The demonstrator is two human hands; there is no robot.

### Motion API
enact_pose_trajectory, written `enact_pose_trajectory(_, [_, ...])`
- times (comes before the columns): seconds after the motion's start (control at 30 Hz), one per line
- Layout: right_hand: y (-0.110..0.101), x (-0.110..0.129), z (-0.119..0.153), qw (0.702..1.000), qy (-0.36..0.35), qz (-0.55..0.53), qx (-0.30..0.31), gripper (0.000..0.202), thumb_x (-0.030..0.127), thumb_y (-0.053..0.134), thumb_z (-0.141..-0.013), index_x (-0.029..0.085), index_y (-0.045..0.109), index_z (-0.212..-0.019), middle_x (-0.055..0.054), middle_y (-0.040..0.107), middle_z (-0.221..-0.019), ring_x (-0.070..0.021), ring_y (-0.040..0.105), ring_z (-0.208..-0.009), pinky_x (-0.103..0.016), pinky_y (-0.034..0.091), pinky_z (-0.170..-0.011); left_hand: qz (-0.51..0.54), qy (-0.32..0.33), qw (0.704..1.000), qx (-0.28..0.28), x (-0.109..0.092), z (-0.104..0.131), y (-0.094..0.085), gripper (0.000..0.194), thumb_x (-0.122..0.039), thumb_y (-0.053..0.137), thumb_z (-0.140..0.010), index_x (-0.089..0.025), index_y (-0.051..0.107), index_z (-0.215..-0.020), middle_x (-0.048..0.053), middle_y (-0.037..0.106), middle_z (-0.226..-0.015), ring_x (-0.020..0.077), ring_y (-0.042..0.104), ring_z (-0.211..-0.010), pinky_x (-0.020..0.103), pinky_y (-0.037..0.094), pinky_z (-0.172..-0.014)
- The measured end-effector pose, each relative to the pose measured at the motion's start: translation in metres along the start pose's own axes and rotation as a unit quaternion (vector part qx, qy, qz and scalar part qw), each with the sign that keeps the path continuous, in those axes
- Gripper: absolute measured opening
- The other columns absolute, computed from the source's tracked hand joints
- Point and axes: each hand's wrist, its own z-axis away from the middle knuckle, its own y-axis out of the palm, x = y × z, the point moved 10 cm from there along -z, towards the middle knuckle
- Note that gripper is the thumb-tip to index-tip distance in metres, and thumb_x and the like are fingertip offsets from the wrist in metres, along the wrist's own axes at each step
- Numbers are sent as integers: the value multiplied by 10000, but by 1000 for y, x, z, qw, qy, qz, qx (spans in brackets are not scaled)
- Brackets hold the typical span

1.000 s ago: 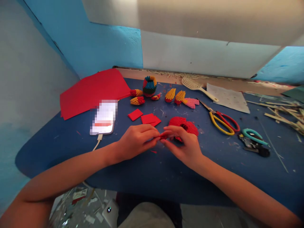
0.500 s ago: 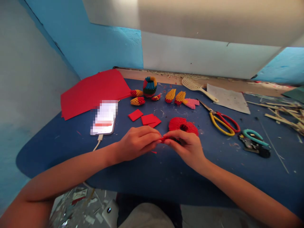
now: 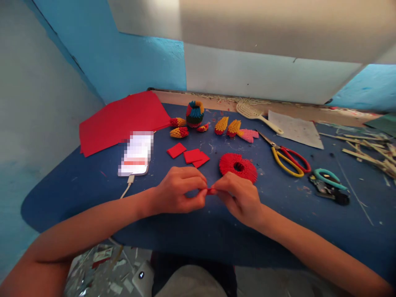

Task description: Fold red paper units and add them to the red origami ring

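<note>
Between my fingertips is a small piece of red paper [image 3: 210, 191], folded narrow. My left hand [image 3: 182, 190] pinches its left end, and my right hand [image 3: 240, 197] pinches the right end. A red ring of folded paper pieces [image 3: 231, 161] lies just behind my right hand, which hides part of its front edge. Small red paper rectangles [image 3: 176, 150] rest on the blue table [image 3: 192, 231] beyond my left hand, two of them overlapping.
Large red sheets [image 3: 123, 121] and a lit phone [image 3: 136, 152] with a cable are at left. Behind stand a multicoloured paper pot [image 3: 194, 114] and yellow-red paper pieces [image 3: 222, 125]. Scissors [image 3: 286, 159], a hairbrush [image 3: 250, 111], turquoise-handled cutters [image 3: 329, 179] and thin sticks [image 3: 371, 150] are at right.
Both hands have shifted slightly toward me with the red piece between them. My left fingers are more bent, and more of the red ring shows.
</note>
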Motion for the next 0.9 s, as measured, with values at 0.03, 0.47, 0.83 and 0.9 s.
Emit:
enact_pose_trajectory(0.03, [3, 4, -1, 999, -21, 19, 20, 136, 142, 427, -888, 175, 545, -828, -10, 590, -631, -107, 520, -557, -214, 412, -531, 7, -8, 999, 30, 2, 0, 6, 114, -109, 486, -751, -148, 564, -678, 26, 638, -654, 104, 571, -580, 208, 468, -546])
enact_pose_trajectory(0.47, [9, -19, 8, 991, 57, 118, 20, 195, 269, 592, -823, 160, 569, -985, -31, 645, -736, -133, 620, -657, -231, 486, -615, -130, -116, 981, 89, 35, 4, 18, 169, -167, 440, -819, -133, 565, -710, 16, 579, -650, 118, 535, -598, 226, 398, -566])
enact_pose_trajectory(0.83, [14, -34, 8, 986, 151, -55, 37, 200, 307, 651, -771, 174, 620, -917, -8, 675, -722, -101, 623, -611, -195, 507, -558, 104, -150, 966, 184, 34, 5, 35, 199, -219, 429, -896, -128, 562, -779, 19, 588, -710, 101, 531, -640, 197, 407, -599])
enact_pose_trajectory(0.9, [11, -33, 7, 986, 144, -72, 32, 206, 307, 653, -771, 173, 615, -923, -3, 668, -714, -96, 613, -606, -197, 504, -568, 119, -137, 967, 177, 32, 4, 33, 186, -204, 434, -894, -127, 558, -779, 25, 593, -721, 103, 537, -652, 198, 415, -611])
